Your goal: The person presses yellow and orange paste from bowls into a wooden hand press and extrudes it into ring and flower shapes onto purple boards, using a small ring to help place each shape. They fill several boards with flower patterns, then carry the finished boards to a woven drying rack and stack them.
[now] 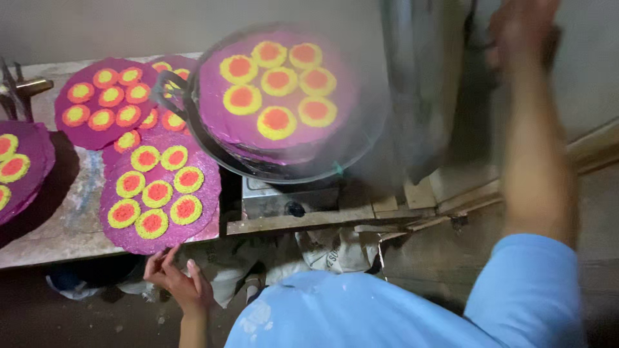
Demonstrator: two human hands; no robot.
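Overhead, right hand (522, 29) raised, blurred, gripping a grey metal lid (419, 84); left hand (175, 278) open, fingertips just below the nearest purple disc (161, 193) on the bench (58, 225). One pan (290, 103) holds one disc; four discs visible on bench, overlapping

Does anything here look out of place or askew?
Yes: the nearest purple disc overhangs the table front edge by the left hand, and the discs behind overlap loosely. The right hand is blurred.
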